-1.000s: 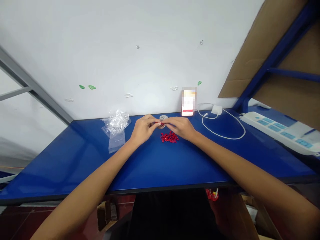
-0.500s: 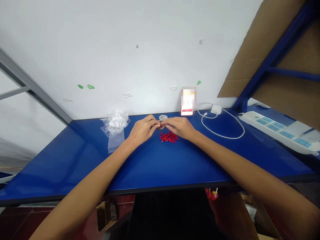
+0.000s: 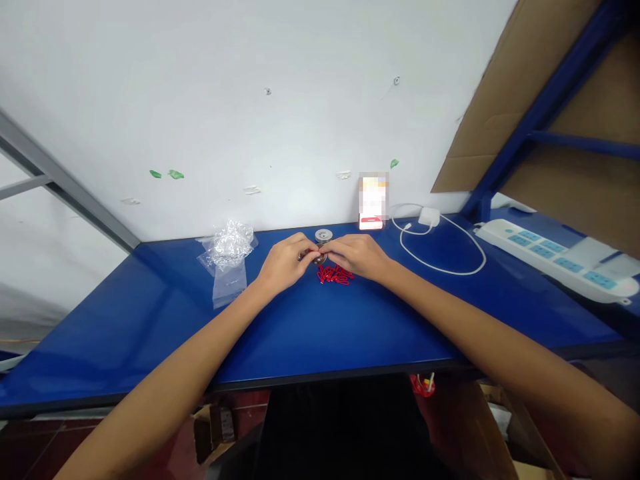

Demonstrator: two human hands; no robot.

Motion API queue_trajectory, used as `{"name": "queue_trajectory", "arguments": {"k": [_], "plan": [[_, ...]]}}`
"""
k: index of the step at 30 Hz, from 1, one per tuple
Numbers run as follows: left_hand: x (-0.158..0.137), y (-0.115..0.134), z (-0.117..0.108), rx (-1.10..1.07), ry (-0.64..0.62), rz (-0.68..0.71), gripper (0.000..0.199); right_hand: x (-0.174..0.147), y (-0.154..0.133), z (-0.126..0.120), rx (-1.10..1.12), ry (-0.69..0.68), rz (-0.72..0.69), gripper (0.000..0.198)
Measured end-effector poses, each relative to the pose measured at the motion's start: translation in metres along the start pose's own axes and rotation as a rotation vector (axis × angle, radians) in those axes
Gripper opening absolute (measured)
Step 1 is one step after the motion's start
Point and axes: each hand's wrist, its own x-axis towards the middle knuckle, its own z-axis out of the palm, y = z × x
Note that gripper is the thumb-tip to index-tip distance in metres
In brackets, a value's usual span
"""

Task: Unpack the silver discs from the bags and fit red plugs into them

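Observation:
My left hand (image 3: 287,261) and my right hand (image 3: 364,256) meet fingertip to fingertip over the back middle of the table. Both are closed in a pinch. A trace of red, like that of the cord loops, shows at the left fingertips; what the right fingers hold is too small to make out. Just below the fingertips lies a pile of red cord loops (image 3: 336,274) with small light-coloured ends. Behind the hands stands a pale round spool-like piece (image 3: 324,235). Another round, shiny piece beneath the fingers is partly hidden.
A crumpled clear plastic bag (image 3: 231,247) lies left on the blue table (image 3: 330,333). A lit phone (image 3: 371,212) leans against the white wall (image 3: 310,133). To the right are a white charger cable (image 3: 453,273) and a power strip (image 3: 555,257).
The hands stay together at nearly the same spot, with the fingertips slightly shifted. Less red shows between them now. The whole view has moved a little.

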Motion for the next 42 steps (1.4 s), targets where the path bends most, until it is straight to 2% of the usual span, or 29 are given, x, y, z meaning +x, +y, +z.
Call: {"name": "queue_trajectory", "arguments": {"k": [8,12,20,23,27,34,37,40,42], "plan": [[0.000,0.004,-0.004,0.102,-0.047,0.045,0.015,0.001,0.001,-0.005,0.026,-0.043,0.050,0.022],[0.001,0.003,-0.007,0.021,-0.064,0.063,0.015,0.003,-0.003,-0.007,0.019,-0.083,0.064,0.021],[0.002,0.001,0.001,-0.252,-0.012,-0.092,0.015,0.002,-0.004,-0.010,0.033,-0.069,0.125,0.021],[0.001,0.004,0.004,-0.359,-0.002,-0.196,0.014,0.002,-0.002,-0.012,0.048,-0.066,0.130,0.019],[0.002,0.007,0.004,-0.542,0.000,-0.327,0.025,0.002,0.001,-0.015,0.113,-0.078,0.121,0.018],[0.005,0.008,-0.004,-0.448,0.024,-0.233,0.027,0.003,0.002,-0.020,0.117,-0.064,0.167,0.018],[0.004,0.005,-0.004,-0.393,0.083,-0.266,0.035,0.003,0.003,-0.022,0.113,-0.019,0.208,0.017],[0.003,0.000,-0.003,-0.436,0.175,-0.329,0.035,0.004,0.004,-0.023,0.119,0.036,0.241,0.017],[0.003,-0.003,-0.001,-0.528,0.119,-0.358,0.028,0.004,0.004,-0.022,0.101,0.062,0.245,0.017]]}}
